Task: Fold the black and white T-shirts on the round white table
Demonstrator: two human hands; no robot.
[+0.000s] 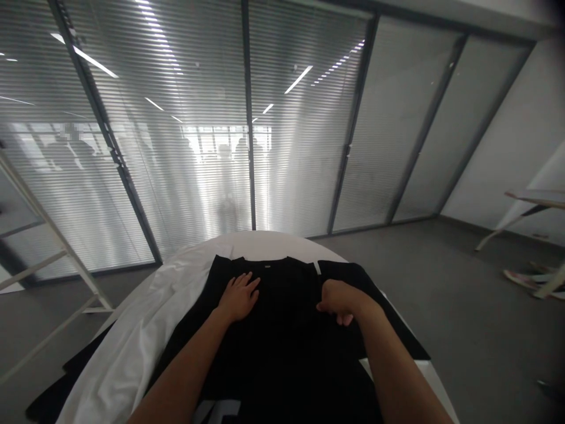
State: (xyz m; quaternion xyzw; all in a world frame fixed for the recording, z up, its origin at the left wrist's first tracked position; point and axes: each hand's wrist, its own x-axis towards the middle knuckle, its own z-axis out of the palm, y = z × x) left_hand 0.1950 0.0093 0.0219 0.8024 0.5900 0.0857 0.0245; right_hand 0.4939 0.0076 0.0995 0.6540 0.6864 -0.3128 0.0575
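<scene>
A black shirt [282,347] lies spread over a round table, its neckline at the far side with a small label [267,267] inside. My left hand [239,297] rests palm down on the shirt's upper left part, fingers spread. My right hand [339,300] is closed near the right shoulder, pinching the black fabric; its fingertips are partly hidden. To its right the sleeve [375,294] slants out toward the table's edge. A pale print [218,408] shows at the bottom of the view.
White cloth [128,347] drapes in folds over the table's left side. More black fabric [53,388] hangs at the lower left. A pale metal frame [57,241] stands at left. Behind are glass partitions with blinds [300,153]. Another table [538,197] stands at far right.
</scene>
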